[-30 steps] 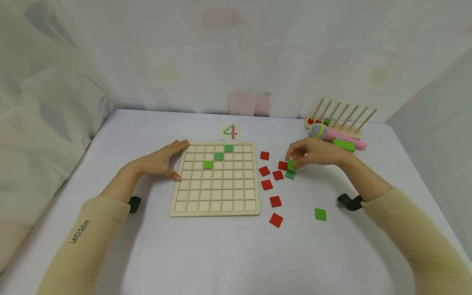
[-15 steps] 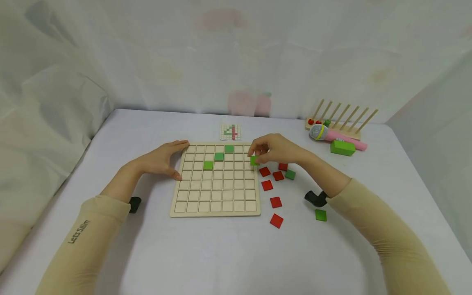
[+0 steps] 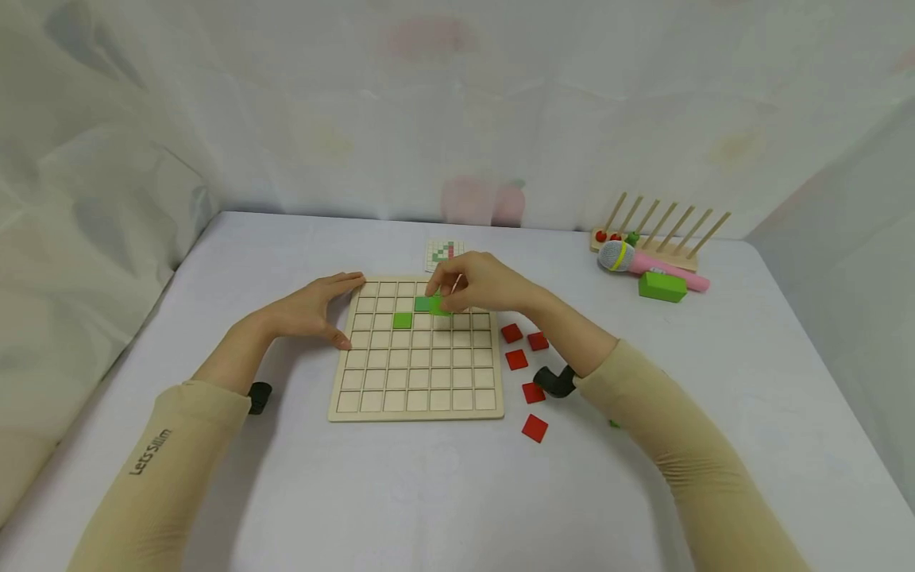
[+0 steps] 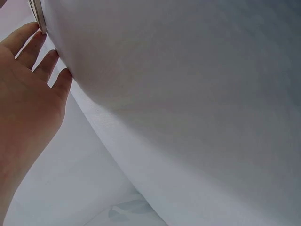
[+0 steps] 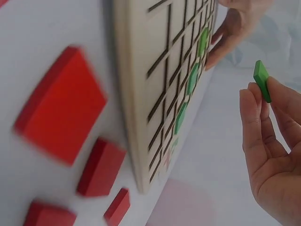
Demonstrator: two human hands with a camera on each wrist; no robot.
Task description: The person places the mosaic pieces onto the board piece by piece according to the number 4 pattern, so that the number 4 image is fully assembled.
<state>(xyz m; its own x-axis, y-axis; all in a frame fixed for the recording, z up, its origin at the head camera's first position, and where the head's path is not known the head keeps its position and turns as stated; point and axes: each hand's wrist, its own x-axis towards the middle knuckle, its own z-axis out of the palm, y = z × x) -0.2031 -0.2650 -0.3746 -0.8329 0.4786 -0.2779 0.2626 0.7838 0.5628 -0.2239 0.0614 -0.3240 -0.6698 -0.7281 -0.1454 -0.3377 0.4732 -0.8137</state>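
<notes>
A wooden grid board (image 3: 415, 415) lies on the table. My left hand (image 3: 307, 308) rests spread at its left edge, fingers near the far corner and thumb on the side. In the left wrist view, that hand's fingertips touch the board's edge (image 4: 38, 18). Between thumb and fingers, my right hand (image 3: 489, 282) pinches a green square tile (image 3: 440, 307) above the board's upper part. The right wrist view shows this held tile (image 5: 261, 80) tilted and apart from the board. A light green tile (image 3: 403, 320) and a darker green tile (image 3: 422, 303) sit in grid cells; my right hand hides a third (image 5: 180, 118) from the head view.
Several red tiles (image 3: 516, 360) lie right of the board, some under the right forearm. A pattern card (image 3: 438, 253) lies behind the board. At the back right are a pink toy microphone (image 3: 643, 263), a green block (image 3: 662, 287) and a wooden peg rack (image 3: 672, 253).
My right hand has picked up the green tile from beside the red tiles and carried it left over the board. My left hand has stayed in place.
</notes>
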